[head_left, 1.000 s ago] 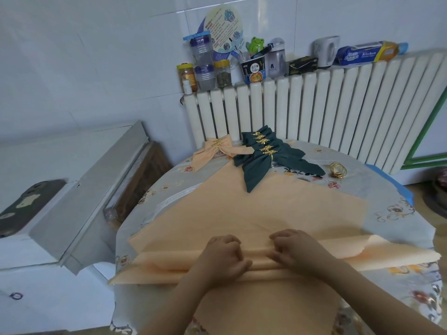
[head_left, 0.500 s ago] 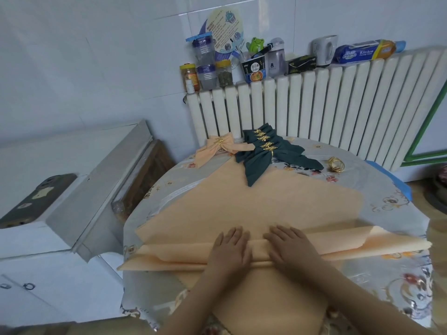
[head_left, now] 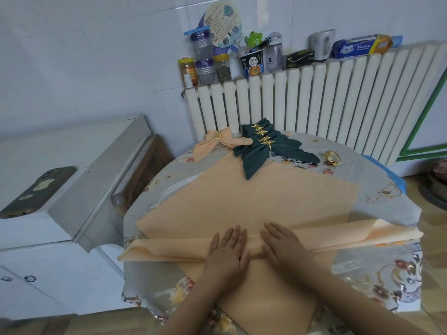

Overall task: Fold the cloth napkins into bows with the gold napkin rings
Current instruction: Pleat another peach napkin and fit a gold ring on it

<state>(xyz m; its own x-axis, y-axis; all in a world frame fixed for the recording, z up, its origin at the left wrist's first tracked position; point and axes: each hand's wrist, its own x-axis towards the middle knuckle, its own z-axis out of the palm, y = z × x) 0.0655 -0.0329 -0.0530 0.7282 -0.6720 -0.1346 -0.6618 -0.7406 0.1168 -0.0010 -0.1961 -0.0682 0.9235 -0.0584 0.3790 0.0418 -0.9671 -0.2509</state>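
Flat hands (head_left: 256, 247) on pleated peach napkin (head_left: 242, 201)

I am pressing both hands flat on the folded band of the peach napkin (head_left: 242, 201), my left hand (head_left: 227, 250) and right hand (head_left: 283, 245) lying side by side. Beyond the band, the flat spread of the napkin is lying open up to the green bows (head_left: 263, 151), which are blocking the far middle. The peach bow (head_left: 215, 143) is sitting just left of the green bows, the gold rings (head_left: 332, 157) well to their right. Bare tablecloth (head_left: 377, 197) is showing between the rings and the napkin. The radiator (head_left: 314, 102) is closing off the space behind the bows.
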